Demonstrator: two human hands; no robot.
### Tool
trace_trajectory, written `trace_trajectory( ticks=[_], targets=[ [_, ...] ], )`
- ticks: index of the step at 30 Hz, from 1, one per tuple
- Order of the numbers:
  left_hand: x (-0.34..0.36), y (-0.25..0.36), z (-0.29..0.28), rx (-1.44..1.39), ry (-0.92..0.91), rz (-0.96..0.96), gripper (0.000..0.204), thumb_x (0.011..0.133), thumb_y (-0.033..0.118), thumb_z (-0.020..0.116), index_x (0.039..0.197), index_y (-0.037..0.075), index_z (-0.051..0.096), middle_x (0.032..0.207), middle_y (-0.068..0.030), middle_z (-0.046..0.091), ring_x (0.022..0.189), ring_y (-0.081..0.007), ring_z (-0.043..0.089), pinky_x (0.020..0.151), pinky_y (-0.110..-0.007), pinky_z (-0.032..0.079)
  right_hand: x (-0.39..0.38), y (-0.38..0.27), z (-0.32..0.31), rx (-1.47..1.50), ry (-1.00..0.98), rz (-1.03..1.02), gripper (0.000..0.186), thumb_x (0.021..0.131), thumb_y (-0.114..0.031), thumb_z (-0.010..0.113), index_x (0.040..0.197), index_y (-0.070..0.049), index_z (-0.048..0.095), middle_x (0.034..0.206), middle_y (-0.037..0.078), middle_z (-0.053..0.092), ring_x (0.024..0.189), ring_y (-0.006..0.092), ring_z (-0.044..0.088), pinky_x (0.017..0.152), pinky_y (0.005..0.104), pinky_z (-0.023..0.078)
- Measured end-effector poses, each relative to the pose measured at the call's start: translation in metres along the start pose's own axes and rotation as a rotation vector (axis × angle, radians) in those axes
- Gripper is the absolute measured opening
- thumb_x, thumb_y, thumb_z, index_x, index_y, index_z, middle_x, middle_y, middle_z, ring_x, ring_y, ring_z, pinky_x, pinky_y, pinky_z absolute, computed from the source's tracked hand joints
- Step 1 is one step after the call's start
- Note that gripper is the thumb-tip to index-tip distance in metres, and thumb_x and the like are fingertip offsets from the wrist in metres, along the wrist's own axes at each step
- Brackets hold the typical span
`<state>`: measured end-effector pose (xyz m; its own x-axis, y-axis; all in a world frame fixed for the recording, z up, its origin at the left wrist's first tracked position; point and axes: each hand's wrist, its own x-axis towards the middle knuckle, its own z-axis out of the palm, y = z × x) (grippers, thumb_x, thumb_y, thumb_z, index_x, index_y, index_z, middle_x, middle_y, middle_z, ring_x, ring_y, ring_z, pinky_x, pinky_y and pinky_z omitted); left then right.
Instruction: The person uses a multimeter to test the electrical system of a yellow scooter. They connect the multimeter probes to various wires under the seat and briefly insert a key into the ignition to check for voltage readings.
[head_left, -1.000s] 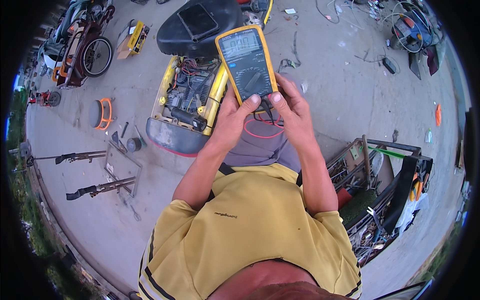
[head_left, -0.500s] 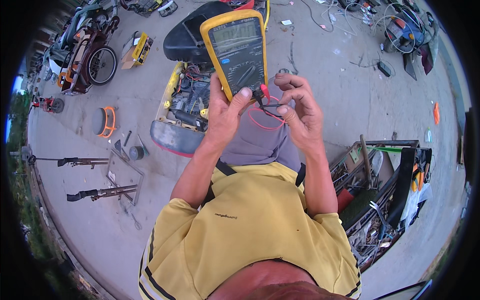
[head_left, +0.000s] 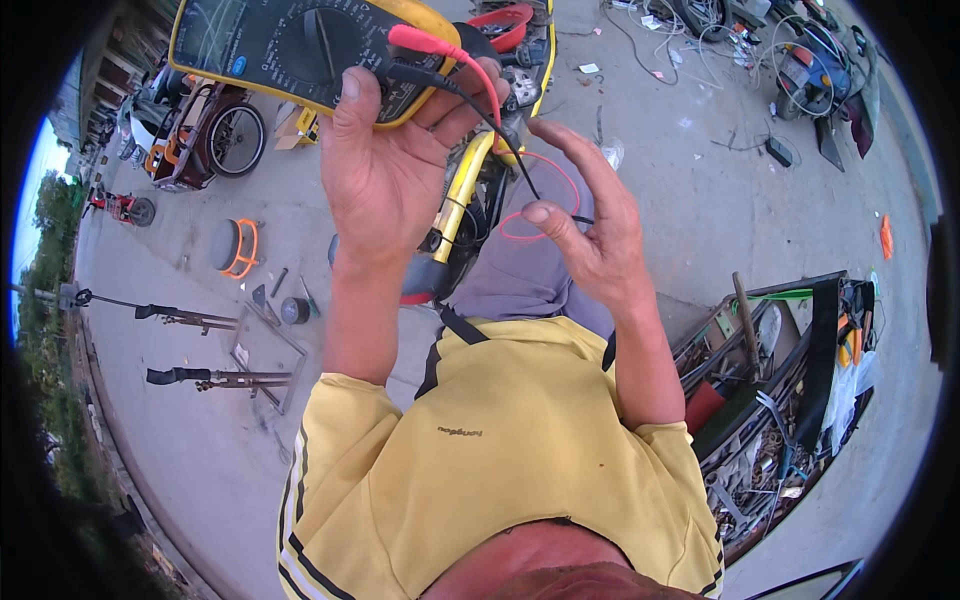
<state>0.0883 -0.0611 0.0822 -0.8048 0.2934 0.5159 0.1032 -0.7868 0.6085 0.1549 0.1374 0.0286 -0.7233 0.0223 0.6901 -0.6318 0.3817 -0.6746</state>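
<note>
My left hand (head_left: pixel 385 175) is closed round the lower end of a yellow-and-black multimeter (head_left: pixel 285 55), thumb on its face beside the dial. The meter lies tilted sideways, partly past the upper edge of the picture. A red lead (head_left: pixel 490 85) and a black test lead (head_left: pixel 470 98) are plugged into it. My right hand (head_left: pixel 605 225) has thumb and index finger apart; the black lead passes behind the thumb into this hand, and its other fingers are mostly hidden. The red lead loops between my hands above my grey trousers (head_left: pixel 520 270).
Beyond my hands stands an opened vehicle with a yellow frame (head_left: pixel 460 190). A scrap-filled bin (head_left: pixel 770 420) is at right, an orange-legged stool (head_left: pixel 238 248) at left beside loose tools. Cables and a blue machine (head_left: pixel 815 70) lie far right; a cart (head_left: pixel 205 140) stands far left.
The multimeter has moved left and nearer the camera and turned sideways in my left hand. My right thumb and index finger have spread apart. The view has shifted, showing more of the yellow frame.
</note>
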Motion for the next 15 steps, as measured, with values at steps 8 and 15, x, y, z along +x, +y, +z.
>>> trace_trajectory(
  ticks=[8,15],
  targets=[
    [0.029,0.077,0.057,-0.202,-0.064,0.131,0.045,0.110,0.035,0.051,0.133,-0.004,0.054,0.115,-0.0226,0.068,0.107,-0.0326,0.071,0.089,-0.043,0.064,0.011,-0.003,0.021,0.224,-0.273,0.168,0.016,0.104,-0.011,0.060,0.112,0.000,0.068,0.069,0.008,0.061,0.062,0.0159,0.057,0.058,0.0303,0.045],
    [0.052,0.204,0.038,0.010,-0.156,0.314,0.033,0.108,0.019,0.053,0.131,-0.005,0.053,0.113,-0.0176,0.067,0.096,-0.0266,0.067,0.079,-0.035,0.063,-0.022,0.049,-0.017,0.173,-0.341,0.271,0.016,0.103,-0.008,0.059,0.112,0.002,0.067,0.073,0.004,0.065,0.066,0.0123,0.058,0.065,0.0298,0.048]
  ],
)
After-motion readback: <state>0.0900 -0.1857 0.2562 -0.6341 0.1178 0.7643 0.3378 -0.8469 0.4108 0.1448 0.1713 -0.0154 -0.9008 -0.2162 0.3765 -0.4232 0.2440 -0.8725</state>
